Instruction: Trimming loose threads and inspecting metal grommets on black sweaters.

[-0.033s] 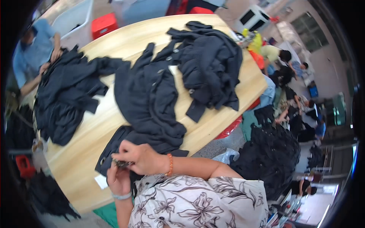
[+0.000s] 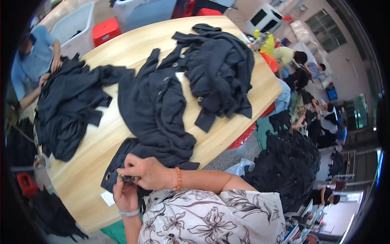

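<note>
Left hand and right hand both have a narrow grip pinched on a small dark shiny thing, too blurry to make out tbh. It's right over the near end of a black knit cardigan with round buttons, spread on a pale wooden bench. Further back there's a rumpled black knit heap, then a boxy red plastic stool.

A dark cardigan of matt knit has shiny buttons; the small handled item is too blurred to judge. The tabletop is smooth, wood-grained; the shirt, matt cloth; the red stool, smooth plastic; the clear bag, crinkled, glossy plastic.
</note>
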Available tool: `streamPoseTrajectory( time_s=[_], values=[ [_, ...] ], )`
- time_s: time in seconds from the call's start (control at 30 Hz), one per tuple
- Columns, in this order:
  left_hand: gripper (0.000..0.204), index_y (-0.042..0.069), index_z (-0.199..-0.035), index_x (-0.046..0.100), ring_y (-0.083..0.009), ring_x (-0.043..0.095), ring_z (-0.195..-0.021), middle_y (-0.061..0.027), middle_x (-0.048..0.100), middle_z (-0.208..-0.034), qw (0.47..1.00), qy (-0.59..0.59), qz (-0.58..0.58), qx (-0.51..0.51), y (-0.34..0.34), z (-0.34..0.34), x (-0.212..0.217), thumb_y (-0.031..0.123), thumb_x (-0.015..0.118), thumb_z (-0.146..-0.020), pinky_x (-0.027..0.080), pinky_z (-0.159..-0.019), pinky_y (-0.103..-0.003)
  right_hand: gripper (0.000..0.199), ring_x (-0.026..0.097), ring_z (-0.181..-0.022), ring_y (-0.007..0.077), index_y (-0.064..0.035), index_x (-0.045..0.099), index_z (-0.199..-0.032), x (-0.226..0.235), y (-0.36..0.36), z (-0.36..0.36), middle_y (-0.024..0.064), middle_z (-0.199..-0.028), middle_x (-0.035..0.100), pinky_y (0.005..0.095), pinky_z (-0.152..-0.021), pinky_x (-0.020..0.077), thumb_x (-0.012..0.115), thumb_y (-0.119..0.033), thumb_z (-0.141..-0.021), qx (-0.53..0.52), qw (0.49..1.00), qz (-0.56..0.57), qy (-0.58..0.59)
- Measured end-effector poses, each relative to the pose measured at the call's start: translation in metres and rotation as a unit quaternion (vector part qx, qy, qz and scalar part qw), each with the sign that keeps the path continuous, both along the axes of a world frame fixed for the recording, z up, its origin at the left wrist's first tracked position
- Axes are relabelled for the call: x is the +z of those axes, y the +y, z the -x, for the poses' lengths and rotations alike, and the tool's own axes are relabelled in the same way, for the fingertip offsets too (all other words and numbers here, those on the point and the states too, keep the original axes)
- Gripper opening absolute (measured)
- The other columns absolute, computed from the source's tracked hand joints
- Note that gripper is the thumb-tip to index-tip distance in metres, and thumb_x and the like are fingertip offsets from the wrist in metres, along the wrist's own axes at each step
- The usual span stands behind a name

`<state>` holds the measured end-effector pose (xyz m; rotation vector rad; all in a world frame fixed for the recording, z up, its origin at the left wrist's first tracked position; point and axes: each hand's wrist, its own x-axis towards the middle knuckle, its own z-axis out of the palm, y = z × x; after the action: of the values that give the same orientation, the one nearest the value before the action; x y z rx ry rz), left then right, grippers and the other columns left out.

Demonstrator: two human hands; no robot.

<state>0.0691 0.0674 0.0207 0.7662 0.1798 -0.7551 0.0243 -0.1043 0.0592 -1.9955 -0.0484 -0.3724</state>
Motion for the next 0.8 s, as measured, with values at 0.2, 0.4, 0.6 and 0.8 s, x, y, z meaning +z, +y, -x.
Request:
streamPoseTrajectory(
  time_s=[0.2,0.4,0.6,0.8],
  values=[
    [0.021,0.001,-0.099,0.067,-0.0178,0.064,-0.093,-0.0088,0.068,-0.100,0.996,-0.078,-0.031,0.002,-0.019,0.005,0.025,0.016,0.053,-0.099,0.049,-0.087,-0.035,0.041,0.064,-0.072,0.0256,-0.0109,0.069,-0.106,-0.004,0.001,0.008,0.0053,-0.090,0.058,0.0331,-0.057,0.0498,0.067,0.002,-0.066,-0.064,0.997,0.004,-0.042],
    [0.018,-0.001,-0.102,0.067,-0.0146,0.064,-0.091,-0.0074,0.069,-0.099,0.992,-0.093,-0.082,0.013,-0.019,0.003,0.025,0.012,0.056,-0.097,0.050,-0.083,-0.029,0.029,0.064,-0.064,0.0231,-0.0050,0.070,-0.096,0.001,-0.001,0.011,0.0039,-0.079,0.061,0.0314,-0.054,0.0487,0.067,0.001,-0.067,-0.091,0.988,0.022,-0.125],
    [0.022,-0.001,-0.110,0.065,-0.0169,0.062,-0.095,-0.0084,0.067,-0.104,0.995,-0.068,-0.067,-0.004,-0.009,0.007,0.023,0.011,0.053,-0.096,0.049,-0.087,-0.032,0.038,0.062,-0.061,0.0232,-0.0065,0.068,-0.093,0.002,-0.002,0.013,0.0033,-0.079,0.062,0.0330,-0.052,0.0471,0.068,0.000,-0.056,-0.083,0.979,0.092,-0.163],
    [0.020,0.003,-0.099,0.069,-0.0192,0.064,-0.094,-0.0076,0.070,-0.101,0.996,0.042,0.075,-0.006,-0.011,0.010,0.007,0.011,0.051,-0.099,0.048,-0.090,-0.036,0.014,0.059,-0.056,0.0170,-0.0028,0.066,-0.086,-0.002,0.001,0.011,0.0081,-0.077,0.060,0.0261,-0.048,0.0460,0.071,0.003,-0.074,-0.083,0.985,0.010,-0.151]
  ],
)
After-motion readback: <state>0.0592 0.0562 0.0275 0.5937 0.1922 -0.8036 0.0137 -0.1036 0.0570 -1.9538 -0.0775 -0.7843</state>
